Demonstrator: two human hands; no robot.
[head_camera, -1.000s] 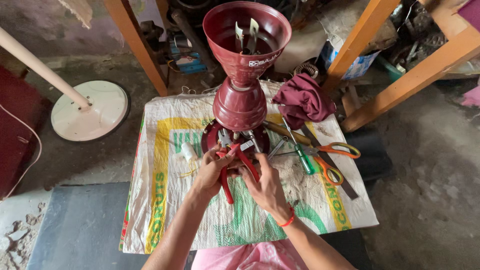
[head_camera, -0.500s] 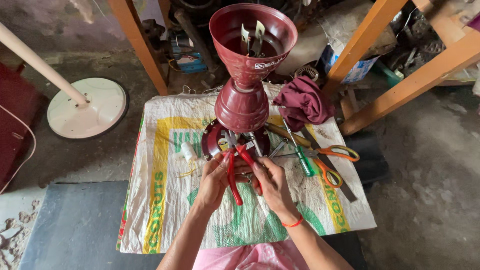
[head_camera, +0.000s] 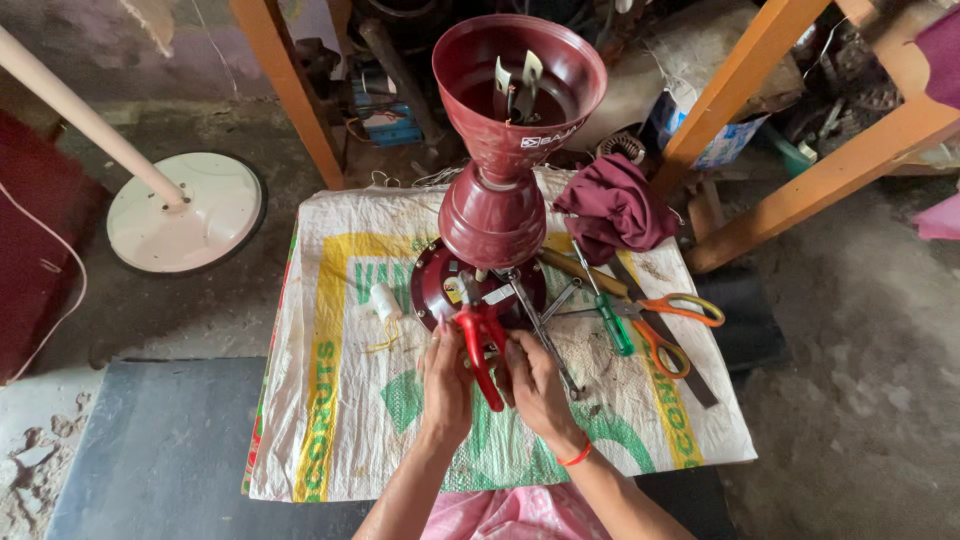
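A dark red ceiling-fan motor assembly (head_camera: 495, 200) stands upright on a woven sack (head_camera: 330, 400), its cup-shaped canopy at the top and its round base plate (head_camera: 430, 285) below. Red-handled pliers (head_camera: 478, 345) point at the base plate's near edge. My left hand (head_camera: 446, 385) grips the pliers' handles. My right hand (head_camera: 535, 385) is closed beside them, fingers at the handles and the plate's edge; what it pinches is hidden. A red band circles my right wrist.
Right of the fan lie a green-handled screwdriver (head_camera: 612, 320), orange-handled scissors (head_camera: 665, 320), metal spanners (head_camera: 545, 335) and a maroon cloth (head_camera: 615, 205). A white thread spool (head_camera: 384, 300) sits on the left. Wooden beams (head_camera: 790, 130) cross at the right; a white pedestal-fan base (head_camera: 185, 210) rests on the floor.
Both hands and the pliers stay at the base plate's near edge, with the pliers' handles shifting slightly. The fan assembly has not moved.
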